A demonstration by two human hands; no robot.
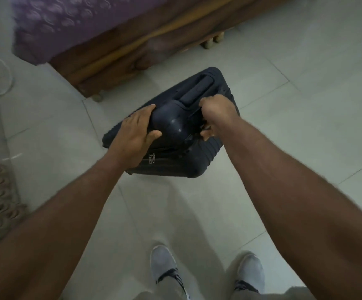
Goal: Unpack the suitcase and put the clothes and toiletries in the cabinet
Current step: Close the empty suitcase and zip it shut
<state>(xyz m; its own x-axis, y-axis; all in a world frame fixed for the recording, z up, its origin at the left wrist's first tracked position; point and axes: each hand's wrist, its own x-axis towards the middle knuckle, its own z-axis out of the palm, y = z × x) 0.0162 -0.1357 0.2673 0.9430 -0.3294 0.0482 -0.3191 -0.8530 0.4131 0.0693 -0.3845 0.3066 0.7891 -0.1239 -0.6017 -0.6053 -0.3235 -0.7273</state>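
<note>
Suitcase [175, 135] stands on the tiled floor [283, 105] just in front of me, near the corner of the bed [110, 50], its zip shut, so nothing is unpacked yet. I have my left hand [136, 135] laid over its near top corner, fingers fairly straight and close together along the edge, thumb pressing the rounded corner; I judge that steadies the case against tipping. My right hand [216, 113] is curled round something at the top, most likely the carry handle [197, 89] or its edge, fingers closed tight; what exactly they pinch I cannot tell, as the fist hides it. I read this two-handed hold as readying the case to be lowered flat for opening. The zip pulls [152, 158] sit together just below my left wrist. I can read no brand, label or writing on the dark shell.
</note>
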